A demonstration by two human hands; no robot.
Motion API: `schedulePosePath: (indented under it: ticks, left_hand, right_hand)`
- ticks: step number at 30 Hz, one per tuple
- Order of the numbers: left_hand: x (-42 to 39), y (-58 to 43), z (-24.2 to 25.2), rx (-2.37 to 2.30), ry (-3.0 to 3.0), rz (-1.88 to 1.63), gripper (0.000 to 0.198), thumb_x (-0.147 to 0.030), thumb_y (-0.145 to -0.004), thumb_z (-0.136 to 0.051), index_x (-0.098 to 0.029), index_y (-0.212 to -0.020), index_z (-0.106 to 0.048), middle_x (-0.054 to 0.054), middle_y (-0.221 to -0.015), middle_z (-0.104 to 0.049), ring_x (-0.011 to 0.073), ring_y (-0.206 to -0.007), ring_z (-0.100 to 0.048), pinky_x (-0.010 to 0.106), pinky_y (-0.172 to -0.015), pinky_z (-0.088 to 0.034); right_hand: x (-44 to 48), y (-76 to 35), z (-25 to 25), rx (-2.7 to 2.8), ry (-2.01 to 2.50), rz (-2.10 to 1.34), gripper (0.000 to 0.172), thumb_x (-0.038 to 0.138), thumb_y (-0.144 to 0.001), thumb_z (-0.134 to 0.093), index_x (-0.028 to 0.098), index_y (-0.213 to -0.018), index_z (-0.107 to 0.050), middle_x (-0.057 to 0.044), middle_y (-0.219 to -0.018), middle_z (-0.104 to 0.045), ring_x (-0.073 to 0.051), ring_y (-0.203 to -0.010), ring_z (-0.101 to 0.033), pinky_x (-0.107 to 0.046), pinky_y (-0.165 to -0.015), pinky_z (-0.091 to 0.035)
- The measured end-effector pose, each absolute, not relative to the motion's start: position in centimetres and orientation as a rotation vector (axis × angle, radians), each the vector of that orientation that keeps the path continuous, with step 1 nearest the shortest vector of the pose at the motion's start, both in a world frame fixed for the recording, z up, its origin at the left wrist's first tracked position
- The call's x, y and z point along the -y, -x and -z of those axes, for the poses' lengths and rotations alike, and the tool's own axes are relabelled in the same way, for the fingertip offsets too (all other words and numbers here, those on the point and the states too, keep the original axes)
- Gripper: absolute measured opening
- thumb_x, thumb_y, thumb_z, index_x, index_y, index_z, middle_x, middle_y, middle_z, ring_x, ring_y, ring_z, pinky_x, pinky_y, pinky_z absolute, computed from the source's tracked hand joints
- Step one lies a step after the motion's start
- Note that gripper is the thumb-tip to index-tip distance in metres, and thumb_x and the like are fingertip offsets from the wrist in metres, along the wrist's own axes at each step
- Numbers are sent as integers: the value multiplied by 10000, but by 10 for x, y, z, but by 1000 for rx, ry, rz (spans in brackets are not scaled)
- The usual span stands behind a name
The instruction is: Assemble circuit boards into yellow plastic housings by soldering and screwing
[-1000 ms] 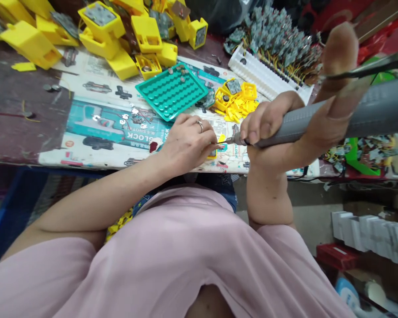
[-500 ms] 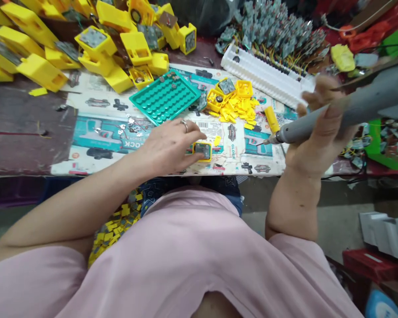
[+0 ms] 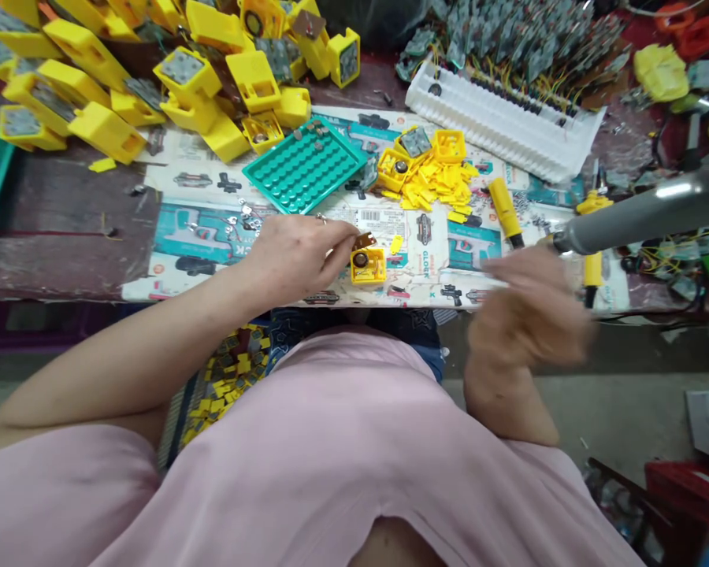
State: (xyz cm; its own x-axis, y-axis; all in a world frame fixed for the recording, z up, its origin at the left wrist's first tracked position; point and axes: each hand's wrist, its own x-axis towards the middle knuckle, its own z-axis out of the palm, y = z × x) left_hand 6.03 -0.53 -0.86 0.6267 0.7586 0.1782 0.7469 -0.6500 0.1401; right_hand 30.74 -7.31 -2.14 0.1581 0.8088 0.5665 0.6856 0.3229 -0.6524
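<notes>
My left hand [image 3: 298, 252] rests on the printed paper at the table's front edge. Its fingertips are pinched on a small brown plate [image 3: 363, 239] that tilts up over a small yellow box [image 3: 369, 266]. My right hand [image 3: 525, 303] is smeared by motion at the table's front edge, right of the box, and its fingers cannot be made out. A grey electric screwdriver [image 3: 644, 211] hangs just above and to the right of it, tip pointing left; the hand looks apart from it.
A teal dimpled tray [image 3: 304, 165] lies behind my left hand. Yellow housings [image 3: 183, 75] are piled at the back left. A white rack of wired boards [image 3: 502, 118] stands at the back right. Small yellow parts [image 3: 434, 185] and a yellow-handled tool [image 3: 505, 211] lie between.
My right hand has dropped from the grey screwdriver toward the table's front edge, moving fast. The tool has swung right. My left hand now pinches a brown plate above the yellow box.
</notes>
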Motion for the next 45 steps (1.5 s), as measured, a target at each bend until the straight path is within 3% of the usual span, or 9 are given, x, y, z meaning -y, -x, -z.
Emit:
schedulePosePath:
  ticks: [2,7,12,19,24,29,33,39,45]
  left_hand:
    - [7,-57,11,-1255,-2708,-425,378,-300,-993,-350,-212,-1083,-706,87,-848,-776,228,-727,-726,348,-584,-488]
    - [19,-51,16,-1144,-2725,-661,301,-241,-993,-396,-210,-1109,-673,65,-890,-784,197,-722,-732,330,-644,-547]
    - [32,-36,27,-681,-2810,-995,263,-116,-923,-518,-202,-1145,-631,83,-1064,-783,166,-869,-760,295,-748,-602]
    - [33,-5,39,-560,-2697,-759,281,-174,-947,-499,-282,-1088,-716,72,-1175,-757,176,-1016,-744,332,-886,-617]
    - [29,9,36,-626,-2625,-586,309,-217,-962,-455,-311,-1071,-728,55,-1188,-752,183,-1046,-729,367,-947,-594]
    - [31,0,31,-697,-2716,-651,239,-256,-919,-528,-297,-1066,-711,47,-1119,-766,185,-979,-725,378,-914,-563]
    - [31,-24,26,-1003,-2710,-678,240,-324,-926,-519,-233,-1015,-723,71,-1011,-756,213,-907,-697,390,-818,-529]
    - [20,-54,12,-1160,-2913,-132,302,-368,-907,-481,-182,-872,-717,114,-936,-741,298,-907,-677,430,-712,-495]
    - [13,-64,1,-1172,-2839,146,216,-289,-829,-538,-166,-876,-709,102,-819,-721,267,-830,-688,371,-698,-463]
  right_hand:
    - [66,-298,33,1814,1259,-258,436,544,-884,-629,191,-1128,-708,-88,-1041,-768,-230,-1003,-720,-430,-897,-612]
    - [49,-283,50,2235,1146,-538,780,469,-904,-615,153,-1543,-298,-149,-1491,-533,-256,-1330,-556,-451,-1085,-483]
    - [54,-275,51,2255,1360,-450,654,474,-956,-530,170,-1512,-369,-100,-1300,-677,-235,-1149,-623,-392,-1004,-457]
    - [63,-264,56,2311,1556,-144,715,676,-887,-532,189,-1411,-530,-118,-1098,-685,-261,-978,-589,-393,-841,-403]
    - [52,-277,45,2370,1359,-364,841,691,-827,-611,179,-1472,-441,-158,-1359,-580,-309,-1219,-525,-445,-1000,-414]
    - [36,-282,35,2487,1080,-702,735,454,-942,-549,204,-1564,-246,-110,-1499,-517,-252,-1359,-471,-422,-1108,-362]
    - [43,-268,36,2440,1347,-561,699,490,-934,-573,213,-1531,-337,-86,-1276,-683,-265,-1166,-578,-424,-1013,-373]
    - [58,-251,43,2400,1483,-196,678,606,-948,-486,203,-1491,-437,-91,-1108,-721,-248,-972,-591,-405,-875,-360]
    - [63,-248,49,2318,1473,-28,632,602,-945,-492,219,-1448,-510,-82,-1015,-731,-234,-869,-571,-401,-804,-350]
